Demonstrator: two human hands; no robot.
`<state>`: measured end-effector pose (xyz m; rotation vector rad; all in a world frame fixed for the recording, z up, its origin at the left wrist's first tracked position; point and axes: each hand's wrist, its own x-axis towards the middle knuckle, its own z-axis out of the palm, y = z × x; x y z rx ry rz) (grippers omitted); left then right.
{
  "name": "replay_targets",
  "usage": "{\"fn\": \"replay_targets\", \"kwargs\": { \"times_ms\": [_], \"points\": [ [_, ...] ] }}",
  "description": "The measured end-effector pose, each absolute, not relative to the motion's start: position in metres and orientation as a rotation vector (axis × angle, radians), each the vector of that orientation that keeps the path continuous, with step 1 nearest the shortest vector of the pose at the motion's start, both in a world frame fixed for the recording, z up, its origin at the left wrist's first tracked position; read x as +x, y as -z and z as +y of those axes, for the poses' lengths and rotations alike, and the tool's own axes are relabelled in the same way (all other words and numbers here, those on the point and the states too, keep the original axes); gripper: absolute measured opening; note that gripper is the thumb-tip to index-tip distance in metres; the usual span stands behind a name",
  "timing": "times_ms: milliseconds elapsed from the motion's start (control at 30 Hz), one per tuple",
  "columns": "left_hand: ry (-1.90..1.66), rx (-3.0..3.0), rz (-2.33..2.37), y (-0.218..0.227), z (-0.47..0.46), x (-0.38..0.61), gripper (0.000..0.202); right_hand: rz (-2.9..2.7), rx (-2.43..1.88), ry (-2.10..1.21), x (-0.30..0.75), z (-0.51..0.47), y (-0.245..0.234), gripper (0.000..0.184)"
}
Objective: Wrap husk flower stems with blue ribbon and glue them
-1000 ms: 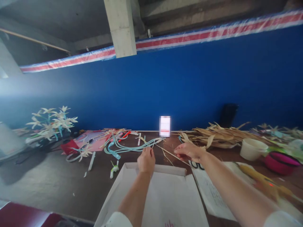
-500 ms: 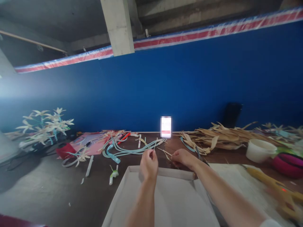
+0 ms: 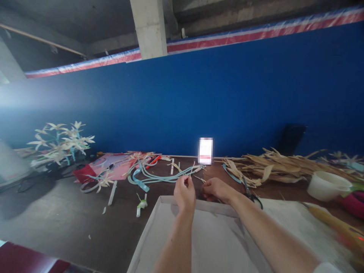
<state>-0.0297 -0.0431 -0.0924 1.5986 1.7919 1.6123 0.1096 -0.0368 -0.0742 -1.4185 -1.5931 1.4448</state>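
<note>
My left hand (image 3: 184,194) is closed in a pinch above the far rim of a shallow white tray (image 3: 199,204). A thin pale strip (image 3: 193,167) stands up from between its thumb and fingers. Just to the right, my right hand (image 3: 216,190) is also closed, its fingertips on a thin straw-coloured strip (image 3: 200,178) that runs back toward my left hand. Whether the two strips join cannot be made out. Behind my hands lies a bundle of pale blue tubes (image 3: 162,180). Black-handled scissors (image 3: 257,200) lie right of my right forearm.
Dried husks (image 3: 278,167), a white cup (image 3: 324,185) and a yellow glue gun (image 3: 335,223) are on the right. At the left stand pale husk flowers (image 3: 61,140) beside a red object (image 3: 82,173) and pink sheets (image 3: 119,167). A lit screen (image 3: 205,151) leans against the blue wall (image 3: 182,102).
The view has shifted so that most things sit further right. My hands stay pinched, and my right hand has come a little closer to my left.
</note>
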Motion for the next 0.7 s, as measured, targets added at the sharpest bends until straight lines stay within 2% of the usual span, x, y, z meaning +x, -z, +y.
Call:
{"fn": "replay_targets", "kwargs": {
  "times_ms": [400, 700],
  "points": [
    [-1.507, 1.682, 1.750, 0.090, -0.044, -0.028, 0.013, -1.729, -1.399, -1.392, 0.095, -0.052, 0.051, 0.012],
    [-1.548, 1.664, 1.721, 0.097, -0.033, -0.030, 0.012, -1.630, -1.420, -1.445, 0.095, -0.041, 0.064, 0.014]
  ]
}}
